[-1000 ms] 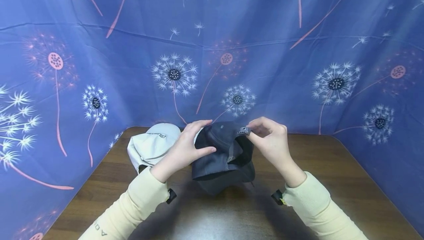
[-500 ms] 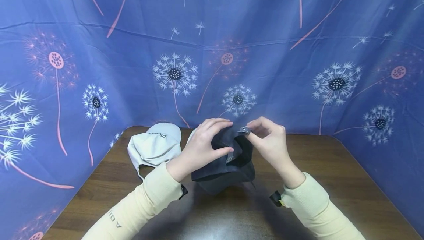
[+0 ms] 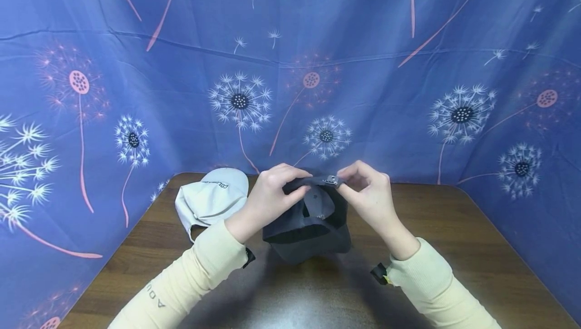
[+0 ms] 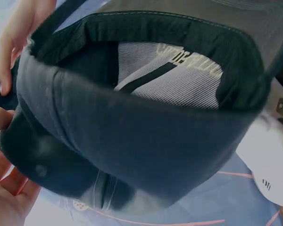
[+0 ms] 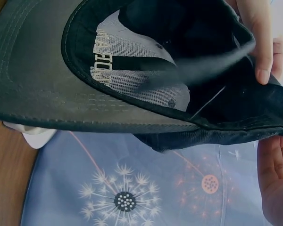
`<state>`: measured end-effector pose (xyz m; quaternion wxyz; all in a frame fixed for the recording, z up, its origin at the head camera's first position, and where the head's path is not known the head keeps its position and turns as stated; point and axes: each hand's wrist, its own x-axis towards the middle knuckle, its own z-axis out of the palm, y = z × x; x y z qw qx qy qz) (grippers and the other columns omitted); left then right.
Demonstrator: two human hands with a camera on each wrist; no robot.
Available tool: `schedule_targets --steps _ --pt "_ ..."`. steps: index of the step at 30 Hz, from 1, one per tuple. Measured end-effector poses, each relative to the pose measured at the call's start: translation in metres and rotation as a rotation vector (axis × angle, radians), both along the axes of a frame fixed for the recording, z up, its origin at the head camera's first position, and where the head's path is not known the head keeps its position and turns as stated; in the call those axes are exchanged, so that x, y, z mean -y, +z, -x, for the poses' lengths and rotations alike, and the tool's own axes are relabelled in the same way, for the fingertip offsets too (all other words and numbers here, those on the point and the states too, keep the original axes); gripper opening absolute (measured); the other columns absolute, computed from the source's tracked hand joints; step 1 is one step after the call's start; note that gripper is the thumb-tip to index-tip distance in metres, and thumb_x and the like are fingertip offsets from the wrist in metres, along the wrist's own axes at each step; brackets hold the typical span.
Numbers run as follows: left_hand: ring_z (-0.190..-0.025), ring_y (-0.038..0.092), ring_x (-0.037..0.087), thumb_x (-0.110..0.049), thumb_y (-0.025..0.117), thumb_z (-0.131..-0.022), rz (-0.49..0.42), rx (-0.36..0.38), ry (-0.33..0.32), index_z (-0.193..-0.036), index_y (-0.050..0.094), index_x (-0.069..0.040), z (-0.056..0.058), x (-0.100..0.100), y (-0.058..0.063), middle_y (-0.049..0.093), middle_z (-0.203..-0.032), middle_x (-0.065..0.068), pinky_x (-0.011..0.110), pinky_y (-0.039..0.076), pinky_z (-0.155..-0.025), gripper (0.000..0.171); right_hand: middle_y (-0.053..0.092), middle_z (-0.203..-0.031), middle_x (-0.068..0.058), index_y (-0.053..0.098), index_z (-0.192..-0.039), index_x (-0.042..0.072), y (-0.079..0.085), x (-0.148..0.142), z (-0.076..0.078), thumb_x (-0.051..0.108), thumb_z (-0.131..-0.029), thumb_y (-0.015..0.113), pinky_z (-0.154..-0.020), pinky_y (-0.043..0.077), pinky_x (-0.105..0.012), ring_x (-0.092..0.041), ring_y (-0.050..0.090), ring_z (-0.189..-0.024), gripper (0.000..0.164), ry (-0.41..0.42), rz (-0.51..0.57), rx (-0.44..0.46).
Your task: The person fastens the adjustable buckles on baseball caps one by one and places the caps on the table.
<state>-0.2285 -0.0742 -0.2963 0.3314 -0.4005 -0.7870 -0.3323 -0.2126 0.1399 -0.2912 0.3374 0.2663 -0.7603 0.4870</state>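
Observation:
A dark baseball cap point(image 3: 290, 225) is held above the wooden table, its brim point(image 3: 313, 248) toward me and its opening facing up. My left hand point(image 3: 272, 193) pinches the cap's back edge between thumb and fingers. Beside it, my right hand point(image 3: 369, 190) pinches the end of the back strap next to a small metal buckle point(image 3: 333, 180). In the left wrist view, the pale lining point(image 4: 174, 84) with stitched letters shows inside the cap. The right wrist view shows the underside of the brim point(image 5: 42, 75).
Left of the dark cap, a white cap point(image 3: 211, 200) with dark lettering lies on the brown wooden table point(image 3: 150, 238). A blue curtain point(image 3: 381, 97) with dandelion prints hangs behind and along both sides.
My left hand has moved right, and its thumb and fingers have closed on the cap's edge. The back edge has tipped, showing more of the inside. The right hand keeps its pinch.

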Motion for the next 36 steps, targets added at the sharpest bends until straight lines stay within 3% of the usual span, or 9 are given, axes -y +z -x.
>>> schedule_targets --steps 9,14,21,30,36 --pt "-0.081 0.068 0.011 -0.013 0.070 -0.084 0.045 -0.075 -0.003 -0.095 0.074 -0.009 0.002 0.005 0.014 0.073 -0.088 0.002 0.024 0.053 -0.072 0.012 0.070 -0.080 -0.010 0.068 -0.080 0.005 -0.009 -0.006 0.006 -0.010 -0.071 0.074 -0.063 0.052 -0.016 -0.002 0.064 -0.066 0.018 0.057 0.026 0.062" --pt "-0.083 0.068 0.010 -0.015 0.069 -0.086 0.073 -0.030 -0.028 -0.095 0.074 -0.009 0.004 0.005 0.020 0.073 -0.089 0.002 0.022 0.053 -0.075 0.011 0.069 -0.079 -0.008 0.068 -0.081 0.005 -0.010 -0.008 0.005 -0.010 -0.071 0.074 -0.066 0.053 -0.018 -0.003 0.065 -0.068 0.019 0.072 0.017 0.090" --pt "-0.080 0.067 0.011 -0.012 0.068 -0.087 0.095 0.028 -0.048 -0.093 0.073 -0.007 0.004 0.005 0.026 0.072 -0.087 0.002 0.022 0.052 -0.074 0.009 0.068 -0.083 -0.004 0.067 -0.085 0.008 -0.010 -0.012 0.001 -0.004 -0.073 0.076 -0.071 0.054 -0.021 -0.008 0.066 -0.074 0.019 0.163 -0.037 0.128" --pt "-0.081 0.068 0.011 -0.011 0.068 -0.086 0.091 0.040 -0.061 -0.094 0.073 -0.006 0.006 0.005 0.026 0.072 -0.088 0.003 0.022 0.052 -0.074 0.010 0.066 -0.092 -0.002 0.065 -0.103 0.005 0.002 -0.025 -0.002 0.001 -0.073 0.079 -0.077 0.054 -0.025 -0.015 0.066 -0.084 0.033 0.295 -0.188 0.092" --pt "-0.081 0.068 0.011 -0.011 0.069 -0.085 0.085 0.055 -0.059 -0.093 0.073 -0.007 0.006 0.004 0.027 0.072 -0.088 0.003 0.022 0.052 -0.074 0.010 0.065 -0.102 -0.008 0.063 -0.111 0.000 0.015 -0.029 0.000 -0.007 -0.072 0.077 -0.083 0.052 -0.027 -0.019 0.065 -0.093 0.042 0.416 -0.227 0.057"
